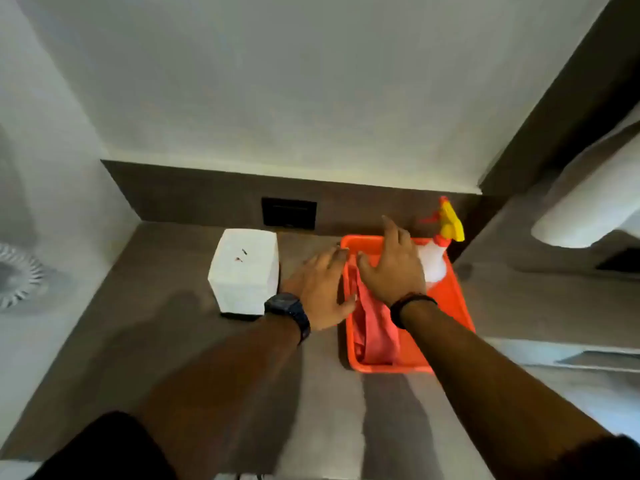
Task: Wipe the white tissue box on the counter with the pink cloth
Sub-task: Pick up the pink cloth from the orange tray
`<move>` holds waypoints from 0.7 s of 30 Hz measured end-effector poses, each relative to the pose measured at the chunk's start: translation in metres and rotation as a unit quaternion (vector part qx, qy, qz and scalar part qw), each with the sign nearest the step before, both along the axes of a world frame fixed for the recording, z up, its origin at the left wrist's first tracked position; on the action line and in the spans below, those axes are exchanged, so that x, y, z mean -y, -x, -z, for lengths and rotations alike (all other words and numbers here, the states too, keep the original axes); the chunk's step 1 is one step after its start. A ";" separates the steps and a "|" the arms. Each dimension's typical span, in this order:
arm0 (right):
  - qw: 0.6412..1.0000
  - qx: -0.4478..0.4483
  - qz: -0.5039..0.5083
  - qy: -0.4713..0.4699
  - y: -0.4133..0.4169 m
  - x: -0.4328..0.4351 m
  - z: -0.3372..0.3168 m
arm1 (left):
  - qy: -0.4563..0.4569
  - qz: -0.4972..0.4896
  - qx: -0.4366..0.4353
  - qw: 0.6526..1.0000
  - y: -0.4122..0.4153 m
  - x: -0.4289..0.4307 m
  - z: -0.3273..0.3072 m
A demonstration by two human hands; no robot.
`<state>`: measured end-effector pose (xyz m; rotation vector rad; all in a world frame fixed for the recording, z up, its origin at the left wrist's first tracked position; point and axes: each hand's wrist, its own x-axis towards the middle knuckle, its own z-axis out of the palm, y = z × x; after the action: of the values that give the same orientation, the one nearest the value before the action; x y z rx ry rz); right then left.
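Observation:
The white tissue box (245, 270) stands upright on the brown counter (173, 341), left of centre. The pink cloth (377, 332) lies crumpled in an orange tray (453, 306) to the box's right. My left hand (320, 289), with a dark watch on its wrist, hovers between the box and the tray's left rim, fingers spread and holding nothing. My right hand (393, 266) is spread over the far end of the cloth inside the tray, fingers apart; it covers part of the cloth.
A spray bottle (438, 247) with a yellow and red trigger head stands at the tray's far right corner. A black wall socket (289, 213) sits in the backsplash behind. A white fixture (588, 202) hangs at right; a round white grille (17, 275) is at far left.

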<state>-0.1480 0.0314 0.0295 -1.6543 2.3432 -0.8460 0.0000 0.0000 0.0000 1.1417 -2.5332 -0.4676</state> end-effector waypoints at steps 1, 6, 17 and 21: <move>0.999 0.007 0.016 -0.051 0.004 -0.002 0.019 | -0.017 0.012 0.025 0.999 0.002 -0.003 0.016; 0.929 0.026 0.016 -0.370 0.016 -0.016 0.079 | -0.035 0.025 0.077 0.996 0.008 -0.014 0.076; 0.941 0.071 0.044 -0.329 0.015 -0.003 0.117 | -0.039 0.023 0.028 0.999 0.015 -0.020 0.081; 0.951 0.074 0.082 -0.289 0.015 -0.001 0.103 | -0.007 0.062 0.033 0.998 0.006 -0.006 0.050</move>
<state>-0.1625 0.0320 -0.0739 -1.1293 2.3339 -0.2416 -0.0064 0.0062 -0.0496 1.0259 -2.6731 -0.4863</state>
